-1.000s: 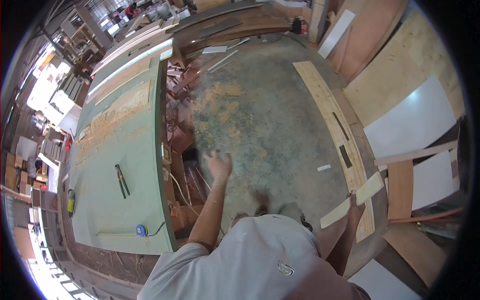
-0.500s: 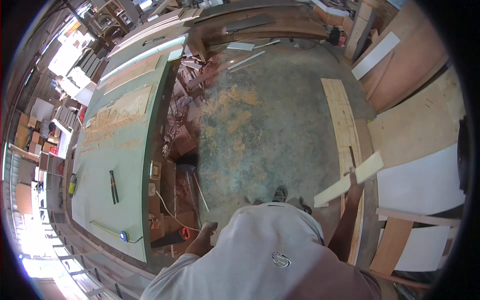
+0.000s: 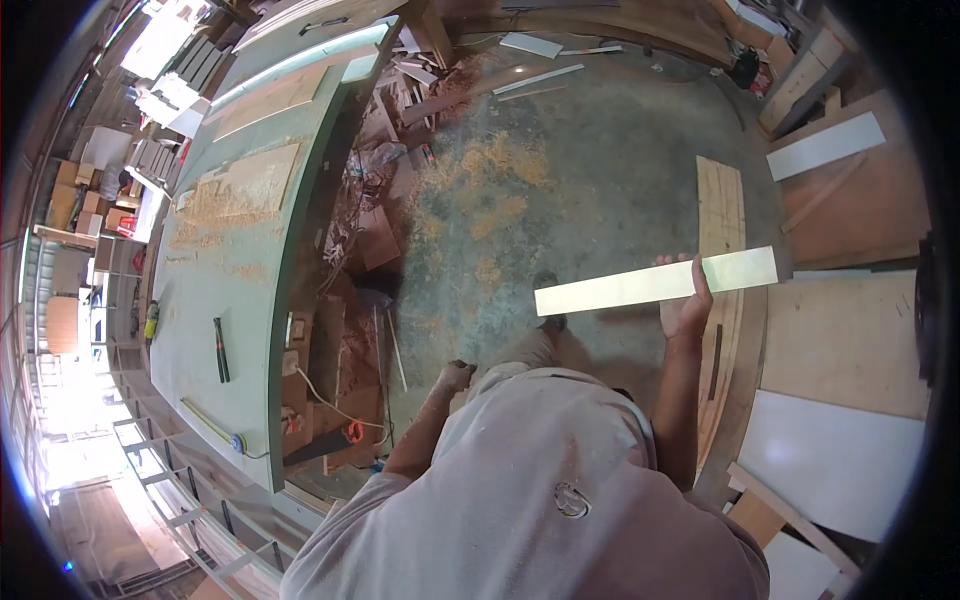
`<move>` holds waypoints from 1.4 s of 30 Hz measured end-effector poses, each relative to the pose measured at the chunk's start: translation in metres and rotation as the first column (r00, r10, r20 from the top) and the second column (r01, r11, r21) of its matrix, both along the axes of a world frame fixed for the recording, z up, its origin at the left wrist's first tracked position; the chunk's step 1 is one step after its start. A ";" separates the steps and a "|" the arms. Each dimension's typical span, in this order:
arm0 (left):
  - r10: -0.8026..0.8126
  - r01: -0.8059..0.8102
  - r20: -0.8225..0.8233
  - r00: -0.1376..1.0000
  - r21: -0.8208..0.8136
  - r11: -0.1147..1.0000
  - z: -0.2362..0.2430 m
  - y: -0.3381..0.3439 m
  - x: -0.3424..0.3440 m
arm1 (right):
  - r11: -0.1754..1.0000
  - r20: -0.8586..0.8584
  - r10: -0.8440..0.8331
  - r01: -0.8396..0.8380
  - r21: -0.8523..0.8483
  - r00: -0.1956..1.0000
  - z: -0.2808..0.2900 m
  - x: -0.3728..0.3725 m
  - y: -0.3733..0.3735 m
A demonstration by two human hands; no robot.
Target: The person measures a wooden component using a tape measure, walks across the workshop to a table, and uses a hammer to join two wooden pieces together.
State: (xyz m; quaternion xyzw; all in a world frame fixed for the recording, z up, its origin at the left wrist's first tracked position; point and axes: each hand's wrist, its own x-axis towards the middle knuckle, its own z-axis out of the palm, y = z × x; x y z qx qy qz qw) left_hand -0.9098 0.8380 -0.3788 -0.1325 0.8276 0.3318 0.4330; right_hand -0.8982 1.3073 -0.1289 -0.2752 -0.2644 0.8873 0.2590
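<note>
My right hand [image 3: 685,310] is closed around a short, pale wooden board [image 3: 610,292], its fingers over the far edge. The board is held out nearly level across my front, above the floor. Beneath its right part lies a long, light plank [image 3: 722,215], with a thin dark strip [image 3: 715,362] on it. My left hand [image 3: 458,376] hangs low beside my left leg, fingers curled in, with nothing visible in them. To its left is a handsaw [image 3: 325,444] with an orange handle, below the edge of the workbench [image 3: 215,330].
On the workbench lie long-handled pincers [image 3: 221,350], a blue tape measure [image 3: 238,443] partly drawn out, and a sawdust-covered board [image 3: 245,190]. Wood scraps and a cable crowd the bench's foot. Sawdust [image 3: 500,165] covers part of the floor. Panels [image 3: 850,340] lean at the right.
My right hand has raised the board and swung it leftward and more level, away from the plank. My left hand has moved forward and right. My view has shifted as I step.
</note>
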 end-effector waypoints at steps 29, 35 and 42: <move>0.014 0.064 -0.598 0.801 0.110 0.992 0.230 0.337 -0.540 | 0.809 -0.117 0.537 -0.549 -0.209 0.836 -0.020 -0.591 0.159; -0.107 0.150 -0.754 0.648 -0.012 0.989 0.305 0.372 -0.629 | 0.613 -0.146 0.762 -0.775 -0.153 0.632 0.026 -0.730 0.120; 0.114 -0.118 -0.788 0.606 0.053 0.992 0.283 0.351 -0.705 | 0.419 -0.170 0.870 -0.876 -0.240 0.463 0.038 -0.829 0.036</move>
